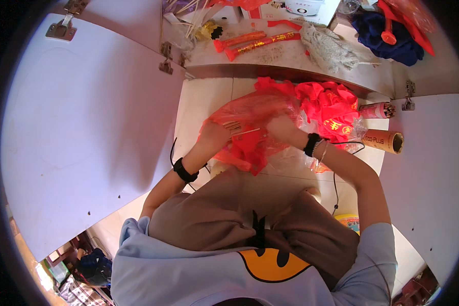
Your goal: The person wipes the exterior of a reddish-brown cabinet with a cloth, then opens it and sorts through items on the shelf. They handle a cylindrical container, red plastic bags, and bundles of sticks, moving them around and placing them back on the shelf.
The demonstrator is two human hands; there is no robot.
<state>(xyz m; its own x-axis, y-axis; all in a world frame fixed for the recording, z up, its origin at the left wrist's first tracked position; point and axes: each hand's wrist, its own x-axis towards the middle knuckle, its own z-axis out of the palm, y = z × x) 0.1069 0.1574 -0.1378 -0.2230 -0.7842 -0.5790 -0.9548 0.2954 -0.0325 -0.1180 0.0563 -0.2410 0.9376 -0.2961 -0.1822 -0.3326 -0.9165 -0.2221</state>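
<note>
A thin, see-through red plastic bag (245, 108) is spread between my two hands above the tiled floor. At its left edge my left hand (217, 134) is closed on the plastic, its fingertips hidden. My right hand (284, 128) is at the bag's right side, so smeared by motion that its fingers cannot be made out. Between the hands shows a small bundle of thin brown sticks (233, 126). Below them hangs a brighter red piece (250, 153), cloth or plastic. Red cloth with yellow lettering (331, 104) lies heaped just beyond my right hand.
White cabinet doors stand open at left (86, 117) and right (428, 168). On the cabinet shelf (270, 56) lie red tubes (262, 46), a grey rag (329, 48) and dark blue cloth (382, 38). A cardboard tube (385, 140) and a stick-filled tube (375, 110) lie by the right door.
</note>
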